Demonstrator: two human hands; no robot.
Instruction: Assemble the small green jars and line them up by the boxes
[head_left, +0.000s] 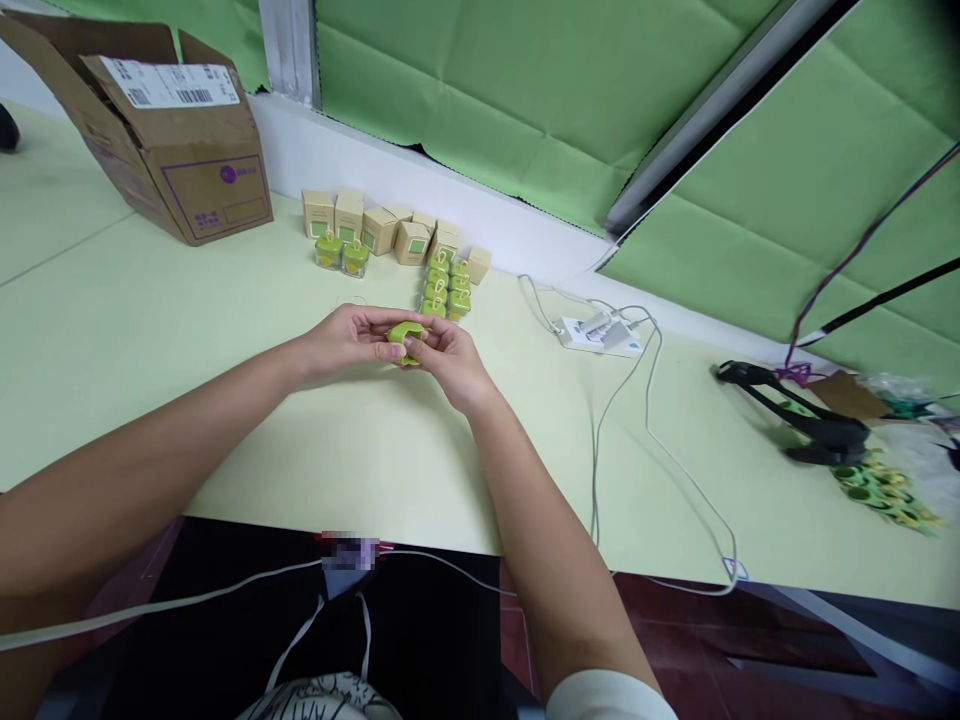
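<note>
My left hand (351, 340) and my right hand (448, 358) meet over the pale green table (150, 320), both pinching one small green plastic piece (406, 338) between their fingertips. Just beyond them stands a cluster of several similar green items (447, 288) in two short rows. Further back lie several small tan cartons (390, 228) along the white ledge. Two clear little boxes with green contents (342, 252) stand in front of the leftmost cartons.
An open brown cardboard box (169, 130) sits at the back left. A white power strip (600, 333) with white cables (652, 430) lies to the right. A black clamp stand (810, 425) and a pile of green pieces (885, 490) are at far right.
</note>
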